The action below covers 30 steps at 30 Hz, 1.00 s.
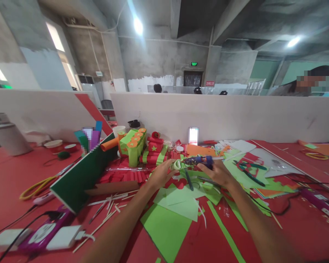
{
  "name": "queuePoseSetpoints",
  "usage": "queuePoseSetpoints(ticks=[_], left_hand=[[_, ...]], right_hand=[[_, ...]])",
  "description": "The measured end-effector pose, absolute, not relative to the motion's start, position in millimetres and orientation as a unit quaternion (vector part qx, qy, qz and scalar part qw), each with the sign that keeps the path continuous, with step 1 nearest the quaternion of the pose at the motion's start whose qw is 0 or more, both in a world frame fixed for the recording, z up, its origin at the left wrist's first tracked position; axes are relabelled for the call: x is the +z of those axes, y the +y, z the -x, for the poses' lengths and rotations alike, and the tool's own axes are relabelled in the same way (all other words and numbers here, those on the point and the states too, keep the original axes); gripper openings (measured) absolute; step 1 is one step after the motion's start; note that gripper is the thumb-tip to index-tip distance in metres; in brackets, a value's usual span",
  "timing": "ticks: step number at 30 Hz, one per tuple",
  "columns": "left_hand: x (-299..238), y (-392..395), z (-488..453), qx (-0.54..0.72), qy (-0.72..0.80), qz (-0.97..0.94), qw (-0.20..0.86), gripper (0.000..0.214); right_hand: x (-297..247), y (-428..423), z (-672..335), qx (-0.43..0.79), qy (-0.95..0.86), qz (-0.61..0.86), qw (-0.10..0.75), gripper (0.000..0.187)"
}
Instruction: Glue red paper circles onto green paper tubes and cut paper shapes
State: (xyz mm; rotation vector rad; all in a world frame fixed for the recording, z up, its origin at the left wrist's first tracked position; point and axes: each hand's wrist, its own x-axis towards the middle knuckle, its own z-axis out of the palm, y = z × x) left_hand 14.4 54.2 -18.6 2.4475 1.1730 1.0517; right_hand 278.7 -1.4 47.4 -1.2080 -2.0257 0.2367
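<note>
Near the middle of the red table, my left hand [161,174] is closed on a small pale green paper roll [176,165]. My right hand [218,172] grips a blue glue gun [206,160], its front end pointing left at the roll. Whether the nozzle touches the paper I cannot tell. Beneath both hands lie light green paper sheets [167,228]. Beyond my left hand stands a paper model with a red block bearing a yellow star [154,148] and green shapes topped with orange discs [133,153].
Red-handled pliers [249,171] lie to the right on paper scraps. A dark green board [84,175] leans at left, near yellow-handled scissors [37,188]. Purple power strips [45,232] with cables lie at both sides. A white partition [159,113] bounds the back; a person [304,84] is beyond it.
</note>
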Motion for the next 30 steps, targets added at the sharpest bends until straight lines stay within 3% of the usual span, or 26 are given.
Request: queuePoseSetpoints(ticks=[10,30], left_hand=[[-18.9,54.5,-14.3,0.358,0.407,-0.832,0.117,0.043],[-15.7,53.0,-13.7,0.349,0.406,-0.837,0.117,0.042]], right_hand=[[44.6,0.6,-272.8,0.031,-0.788,0.484,0.378,0.039],[50.3,-0.5,-276.2,0.069,-0.798,0.475,0.363,0.04]])
